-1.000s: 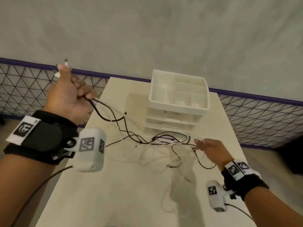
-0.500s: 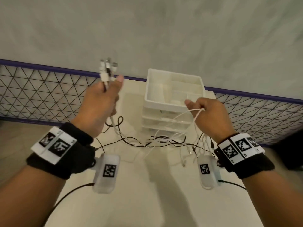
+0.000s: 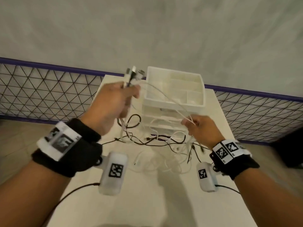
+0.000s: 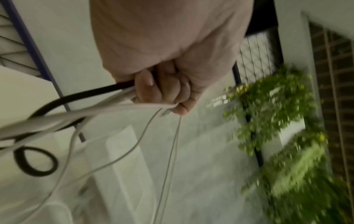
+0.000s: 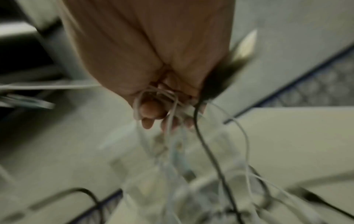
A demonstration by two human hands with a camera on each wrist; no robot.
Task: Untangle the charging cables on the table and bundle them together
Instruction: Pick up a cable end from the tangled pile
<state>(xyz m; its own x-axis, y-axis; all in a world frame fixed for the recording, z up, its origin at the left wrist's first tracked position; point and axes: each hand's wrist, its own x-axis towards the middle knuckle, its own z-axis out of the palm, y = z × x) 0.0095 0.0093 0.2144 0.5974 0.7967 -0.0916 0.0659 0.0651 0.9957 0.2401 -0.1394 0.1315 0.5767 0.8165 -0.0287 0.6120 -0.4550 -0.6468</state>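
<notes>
Pale surface (image 3: 147, 202) against a grey wall, white drawer box (image 3: 175, 89) at its far end. Left hand (image 3: 113, 104) grips gathered plug ends (image 3: 133, 74); right hand (image 3: 201, 130) pinches white strands. Cables (image 3: 157, 145) sag tangled between them. Untangling seems underway; next, draw strands free.

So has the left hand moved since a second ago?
Yes. The left hand swung right, from over the mesh fence toward the white organizer.
</notes>
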